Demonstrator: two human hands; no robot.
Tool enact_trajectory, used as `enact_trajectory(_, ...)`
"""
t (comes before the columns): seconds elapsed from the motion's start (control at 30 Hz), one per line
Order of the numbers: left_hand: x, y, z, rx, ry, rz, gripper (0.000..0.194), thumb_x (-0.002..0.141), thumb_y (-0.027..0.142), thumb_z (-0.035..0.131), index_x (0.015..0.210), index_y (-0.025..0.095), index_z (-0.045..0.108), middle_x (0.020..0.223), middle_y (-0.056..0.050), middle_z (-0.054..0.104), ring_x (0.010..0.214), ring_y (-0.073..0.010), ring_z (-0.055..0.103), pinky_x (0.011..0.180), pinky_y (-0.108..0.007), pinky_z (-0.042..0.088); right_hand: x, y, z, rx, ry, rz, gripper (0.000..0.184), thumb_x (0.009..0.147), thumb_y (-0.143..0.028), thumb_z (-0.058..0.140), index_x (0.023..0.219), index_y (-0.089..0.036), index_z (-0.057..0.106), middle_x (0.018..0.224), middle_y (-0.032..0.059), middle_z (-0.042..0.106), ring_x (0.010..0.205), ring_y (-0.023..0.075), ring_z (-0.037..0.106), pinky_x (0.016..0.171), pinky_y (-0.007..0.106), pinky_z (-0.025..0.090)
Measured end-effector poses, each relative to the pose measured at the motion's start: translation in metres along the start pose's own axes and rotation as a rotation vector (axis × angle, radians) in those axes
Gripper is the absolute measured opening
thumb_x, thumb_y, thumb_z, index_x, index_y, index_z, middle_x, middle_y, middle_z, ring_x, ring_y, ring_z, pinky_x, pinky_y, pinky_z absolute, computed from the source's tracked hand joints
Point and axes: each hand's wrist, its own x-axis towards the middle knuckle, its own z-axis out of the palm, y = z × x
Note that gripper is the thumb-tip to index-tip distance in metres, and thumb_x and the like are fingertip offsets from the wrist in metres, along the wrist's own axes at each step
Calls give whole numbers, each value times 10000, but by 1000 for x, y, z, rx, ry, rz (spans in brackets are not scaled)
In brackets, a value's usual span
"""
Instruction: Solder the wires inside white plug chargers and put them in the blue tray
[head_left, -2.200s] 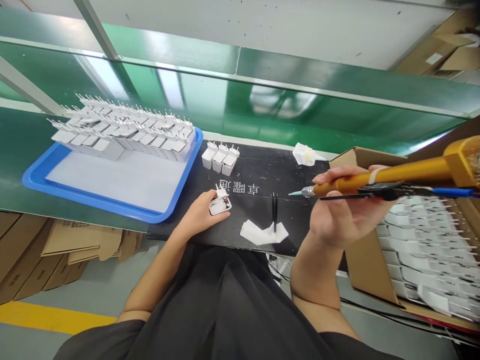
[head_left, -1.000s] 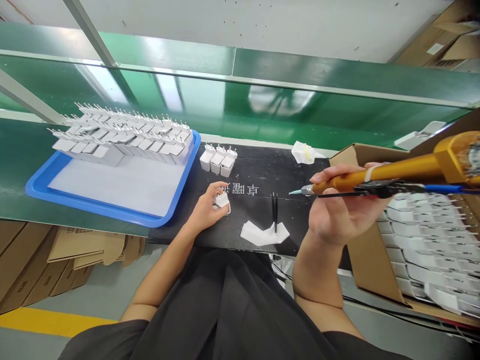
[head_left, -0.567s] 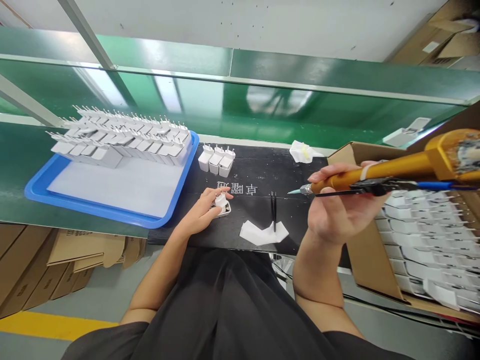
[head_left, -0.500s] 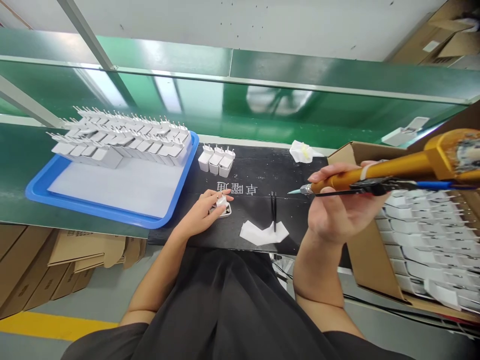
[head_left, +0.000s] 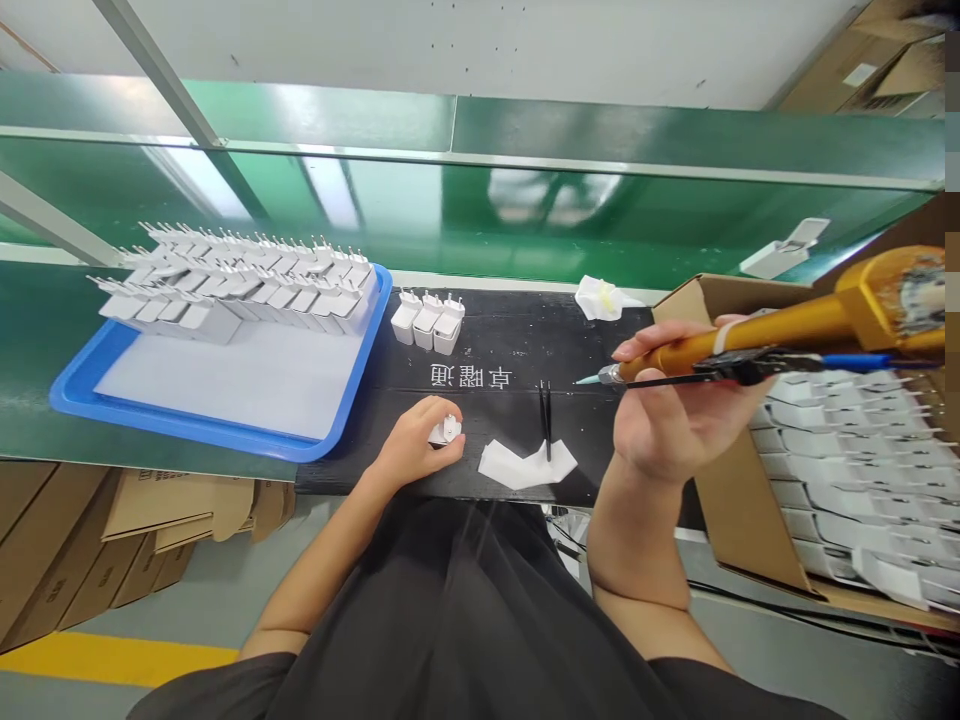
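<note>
My left hand (head_left: 415, 443) is closed around a white plug adapter (head_left: 448, 430) on the black mat (head_left: 510, 340); fingers cover much of it. Raised over the right of the mat, my right hand (head_left: 667, 420) grips a gold glue dispensing gun (head_left: 780, 325) with a pale blue tapered nozzle pointing left. Behind my left hand stand three white plug adapters (head_left: 426, 325) in a row, pins up. Between my hands, black tweezers (head_left: 546, 420) rest with their lower end on a folded white tissue (head_left: 517, 466).
On the left, a blue tray (head_left: 315, 447) carries many white adapters (head_left: 240, 280) on white paper. At right, an open cardboard box (head_left: 739, 510) holds rows of white housings (head_left: 832, 450). A crumpled tissue (head_left: 600, 298) lies at the mat's back edge. Flattened cartons (head_left: 165, 500) are below left.
My left fingers have gone from pressing down on the adapter to wrapping around its side, and its top now faces up differently. My right hand and the dispensing gun have barely moved.
</note>
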Motion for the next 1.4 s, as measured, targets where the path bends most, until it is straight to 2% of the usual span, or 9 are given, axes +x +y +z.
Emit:
enact_trajectory(0.1, 2, -2, 3, 46, 53, 103, 110, 771, 139, 576, 855, 210, 585, 829, -31, 666, 773, -179, 579, 727, -308, 489, -1, 0, -1, -12, 8, 30, 457, 702, -351, 815, 1101, -342, 593, 920, -50, 690, 669, 139, 634, 689, 374, 573)
enact_trajectory(0.2, 3, -1, -3, 62, 2, 105, 79, 805, 157, 598, 863, 209, 609, 868, -35, 701, 817, -193, 581, 785, -341, 493, 0, 1, -2, -5, -5, 13, 442, 718, -332, 800, 1109, -335, 596, 921, -44, 697, 673, 132, 638, 685, 356, 562)
enact_trajectory(0.4, -4, -1, -21, 150, -113, 112, 311, 921, 375, 663, 1191, 224, 629, 1078, -51, 759, 1002, -211, 654, 892, -349, 523, 1, 2, -3, 10, 3, 27, 462, 698, -351, 819, 1099, -335, 591, 923, -50, 699, 680, 136, 642, 644, 342, 572)
enact_trajectory(0.5, -5, -4, -21, 250, -132, 184, 286, 938, 388, 631, 1153, 198, 617, 1031, -57, 762, 1005, -216, 678, 854, -331, 537, 1, 2, -2, 6, -12, -3, 442, 715, -325, 802, 1107, -336, 597, 920, -50, 711, 684, 130, 640, 644, 331, 570)
enact_trajectory(0.7, 0, -2, -12, 391, -118, 222, 120, 876, 209, 549, 970, 201, 624, 896, -35, 746, 892, -206, 673, 756, -305, 524, 2, 2, -2, 28, -2, 12, 442, 707, -306, 818, 1091, -309, 601, 924, -30, 711, 684, 126, 641, 641, 315, 566)
enact_trajectory(1.0, -1, -3, -17, 451, -136, 226, 253, 924, 427, 599, 999, 193, 658, 972, -62, 750, 879, -211, 653, 760, -319, 514, 3, 3, -3, 26, -19, -6, 432, 729, -282, 797, 1120, -335, 621, 933, -46, 724, 692, 117, 645, 654, 295, 545)
enact_trajectory(1.13, -9, 3, -15, 415, -53, 151, 237, 957, 331, 557, 1140, 218, 656, 1092, -71, 730, 962, -196, 661, 706, -269, 506, 3, 5, -4, 17, -17, 1, 442, 725, -303, 801, 1123, -340, 613, 931, -49, 721, 690, 121, 641, 652, 309, 557)
enact_trajectory(1.23, -16, 8, -8, 282, 14, 92, 250, 964, 240, 531, 1186, 235, 646, 1104, -75, 700, 1014, -189, 648, 787, -280, 535, 4, 6, -4, 33, -15, -2, 453, 717, -311, 810, 1122, -333, 608, 928, -38, 716, 689, 130, 638, 635, 317, 557)
enact_trajectory(1.4, -19, 9, 2, 116, 138, 2, 188, 931, 147, 529, 1025, 217, 676, 987, -71, 680, 1033, -220, 583, 933, -390, 522, 3, 7, -3, 29, -7, -8, 455, 719, -308, 808, 1121, -340, 598, 926, -34, 708, 687, 135, 627, 637, 327, 548)
